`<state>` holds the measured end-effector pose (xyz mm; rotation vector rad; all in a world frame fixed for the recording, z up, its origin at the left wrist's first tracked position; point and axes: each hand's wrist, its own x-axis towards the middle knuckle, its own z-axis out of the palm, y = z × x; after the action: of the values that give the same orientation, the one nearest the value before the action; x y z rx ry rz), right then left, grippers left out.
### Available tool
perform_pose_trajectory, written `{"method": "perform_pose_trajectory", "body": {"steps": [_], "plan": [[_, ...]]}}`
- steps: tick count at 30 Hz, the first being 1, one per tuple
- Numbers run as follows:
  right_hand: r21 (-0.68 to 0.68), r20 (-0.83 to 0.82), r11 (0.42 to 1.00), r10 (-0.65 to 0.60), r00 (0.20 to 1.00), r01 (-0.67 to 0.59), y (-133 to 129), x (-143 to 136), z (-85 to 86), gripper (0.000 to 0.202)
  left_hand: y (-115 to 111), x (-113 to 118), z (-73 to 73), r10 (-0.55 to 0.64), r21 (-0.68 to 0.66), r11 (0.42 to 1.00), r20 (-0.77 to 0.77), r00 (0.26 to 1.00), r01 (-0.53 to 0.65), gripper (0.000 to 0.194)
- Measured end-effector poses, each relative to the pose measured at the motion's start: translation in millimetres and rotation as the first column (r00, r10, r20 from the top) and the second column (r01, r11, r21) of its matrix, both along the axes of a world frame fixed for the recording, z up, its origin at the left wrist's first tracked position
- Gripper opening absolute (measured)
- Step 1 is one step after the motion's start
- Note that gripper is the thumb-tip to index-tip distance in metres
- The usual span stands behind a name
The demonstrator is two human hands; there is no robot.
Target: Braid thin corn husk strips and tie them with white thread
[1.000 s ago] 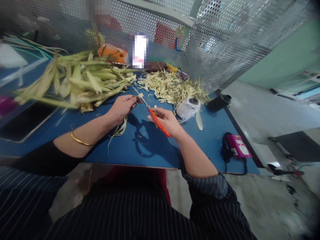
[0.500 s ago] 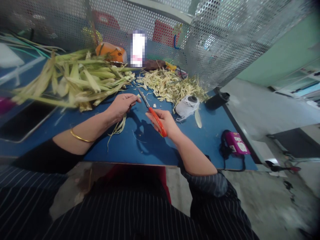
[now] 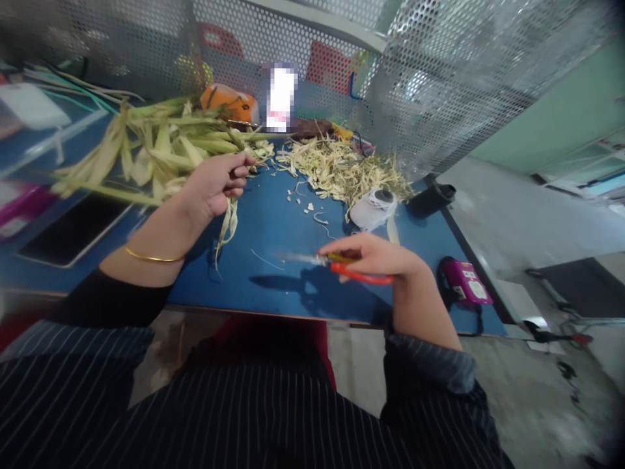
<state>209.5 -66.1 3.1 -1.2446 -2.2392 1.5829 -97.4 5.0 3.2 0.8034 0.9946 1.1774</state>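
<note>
My left hand is closed at the near edge of a heap of pale green husks. Thin husk strips hang below its palm, held in the curled fingers. In my right hand are red-handled scissors, low over the blue table, their blades pointing left and blurred by motion. A pile of cut husk pieces lies at the back, with small scraps in front of it. Beside that pile stands a spool of white thread, tilted.
A black cylinder and a purple box with a black strap are on the right. To the left lies a dark flat phone-like object. An orange packet rests before the perforated metal screen.
My left hand has moved up and left toward the husk heap. The right hand has drawn back down and right, and the scissors have swung round to point left.
</note>
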Motion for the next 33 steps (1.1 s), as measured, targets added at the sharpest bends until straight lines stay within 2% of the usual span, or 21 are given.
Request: {"method": "perform_pose_trajectory", "body": {"steps": [1, 3, 6, 8, 9, 10, 11, 12, 13, 14, 15, 18, 20, 22, 24, 25, 26, 27, 28, 30, 33], "plan": [[-0.063, 0.046, 0.994, 0.095, 0.994, -0.092, -4, 2, 2.9, 0.045, 0, -2, 1.9, 0.005, -0.009, 1.000, 0.013, 1.000, -0.005, 0.026], [-0.114, 0.098, 0.975, 0.201, 0.975, -0.190, -7, 3, 4.1, 0.041, 1, -4, 3.2, -0.007, -0.029, 1.000, 0.028, 1.000, 0.007, 0.025], [-0.100, 0.113, 0.979, 0.187, 0.976, -0.176, 7, -3, -6.8, 0.040, 0, -3, 2.8, -0.047, -0.037, 0.998, 0.037, 0.998, 0.049, 0.025], [-0.071, 0.096, 0.997, 0.023, 0.995, -0.016, 24, -8, -19.2, 0.040, -1, -4, 3.5, -0.073, -0.015, 0.997, 0.052, 0.996, 0.074, 0.023], [-0.027, 0.063, 0.981, -0.188, 0.980, 0.190, 32, -11, -25.2, 0.039, -2, -5, 4.4, -0.082, 0.001, 0.997, 0.065, 0.995, 0.082, 0.022], [0.077, 0.011, 0.896, -0.440, 0.898, 0.438, 39, -14, -30.2, 0.040, -3, -6, 5.7, -0.083, 0.017, 0.996, 0.079, 0.993, 0.082, 0.022], [0.161, -0.058, 0.789, -0.592, 0.804, 0.593, 44, -16, -33.8, 0.041, -3, -8, 7.1, -0.081, 0.031, 0.996, 0.092, 0.993, 0.078, 0.023], [0.198, -0.122, 0.721, -0.654, 0.746, 0.664, 45, -18, -35.5, 0.043, -3, -9, 8.5, -0.077, 0.041, 0.996, 0.103, 0.992, 0.073, 0.024], [0.213, -0.169, 0.700, -0.661, 0.731, 0.681, 44, -20, -35.4, 0.045, -3, -11, 9.8, -0.075, 0.048, 0.996, 0.112, 0.991, 0.070, 0.025], [0.220, -0.192, 0.728, -0.621, 0.760, 0.650, 40, -21, -33.5, 0.046, -3, -12, 10.9, -0.072, 0.055, 0.996, 0.119, 0.990, 0.066, 0.026], [0.219, -0.194, 0.781, -0.552, 0.811, 0.584, 34, -22, -30.3, 0.046, -4, -13, 11.9, -0.075, 0.062, 0.996, 0.124, 0.989, 0.067, 0.026], [0.216, -0.062, 0.935, -0.275, 0.960, 0.282, 13, -27, -18.0, 0.041, -6, -13, 14.4, -0.076, 0.066, 0.996, 0.147, 0.986, 0.066, 0.027], [0.196, 0.102, 0.979, -0.076, 0.992, 0.055, 6, -32, -13.1, 0.040, -8, -11, 16.1, -0.064, 0.046, 0.997, 0.160, 0.985, 0.057, 0.027], [0.207, 0.211, 0.977, 0.012, 0.977, -0.057, 9, -39, -13.8, 0.040, -9, -10, 17.4, -0.059, 0.021, 0.998, 0.167, 0.984, 0.056, 0.027], [0.326, 0.246, 0.945, -0.108, 0.963, 0.023, 23, -45, -19.2, 0.038, -9, -10, 17.3, -0.058, 0.002, 0.998, 0.174, 0.983, 0.058, 0.027], [0.455, 0.251, 0.883, -0.255, 0.934, 0.119, 33, -49, -22.9, 0.036, -9, -10, 16.6, -0.062, -0.004, 0.998, 0.183, 0.981, 0.063, 0.027], [0.583, 0.235, 0.781, -0.423, 0.875, 0.221, 43, -52, -26.7, 0.038, -8, -11, 15.5, -0.073, -0.009, 0.997, 0.198, 0.977, 0.076, 0.027], [0.659, 0.214, 0.699, -0.528, 0.822, 0.278, 54, -55, -30.3, 0.041, -7, -11, 14.1, -0.086, -0.013, 0.996, 0.220, 0.972, 0.092, 0.026], [0.704, 0.201, 0.643, -0.588, 0.784, 0.302, 63, -58, -33.4, 0.043, -6, -11, 12.5, -0.099, -0.016, 0.994, 0.243, 0.965, 0.106, 0.026], [0.749, 0.223, 0.595, -0.641, 0.735, 0.292, 77, -64, -38.1, 0.045, -4, -11, 10.0, -0.111, -0.032, 0.992, 0.286, 0.952, 0.125, 0.025], [0.794, 0.292, 0.580, -0.631, 0.719, 0.185, 81, -76, -40.2, 0.043, -2, -9, 9.1, -0.074, -0.084, 0.991, 0.305, 0.950, 0.104, 0.026]]}}
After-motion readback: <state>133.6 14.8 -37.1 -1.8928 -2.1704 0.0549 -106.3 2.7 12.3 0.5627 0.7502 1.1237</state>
